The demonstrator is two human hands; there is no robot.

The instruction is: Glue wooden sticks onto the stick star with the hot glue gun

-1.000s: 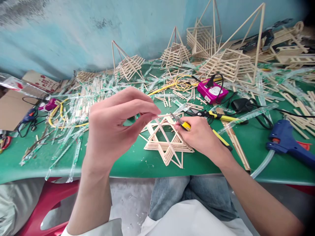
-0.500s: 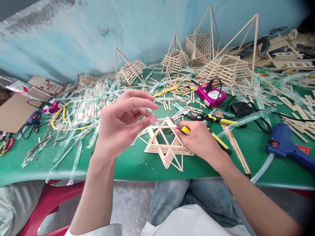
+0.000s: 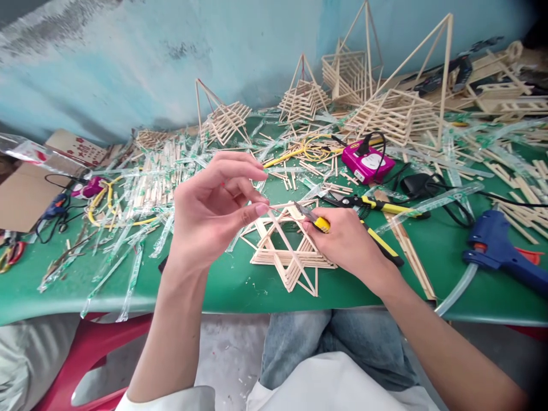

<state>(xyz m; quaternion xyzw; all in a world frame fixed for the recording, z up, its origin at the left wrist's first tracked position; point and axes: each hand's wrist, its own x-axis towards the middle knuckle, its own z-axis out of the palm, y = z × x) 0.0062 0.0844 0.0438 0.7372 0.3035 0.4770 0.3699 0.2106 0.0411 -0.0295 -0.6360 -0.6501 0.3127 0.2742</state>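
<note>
My left hand (image 3: pixel 218 208) is raised over the table, thumb and index finger pinched on a thin reddish strand (image 3: pixel 283 212), the other fingers curled loosely. The strand runs toward my right hand (image 3: pixel 346 240), which is closed around a yellow utility knife (image 3: pixel 320 223) with its grey metal end pointing left. Below both hands lies a star-shaped frame (image 3: pixel 280 260) of stacked wooden sticks. One stick (image 3: pixel 283 235) slants up from the frame, its top close to my left thumb. What my right fingertips touch underneath is hidden.
Yellow-handled pliers (image 3: pixel 381 204), a magenta power adapter (image 3: pixel 367 162) and a blue glue gun (image 3: pixel 496 245) lie to the right. Several finished stick frames (image 3: pixel 306 100) stand by the wall. Loose sticks and plastic wrappers (image 3: pixel 135 274) cover the left of the green table (image 3: pixel 231 294).
My left fingers have closed slightly and the thin strand shows more clearly between my hands. The view has shifted a little; my right hand stays with the knife in place.
</note>
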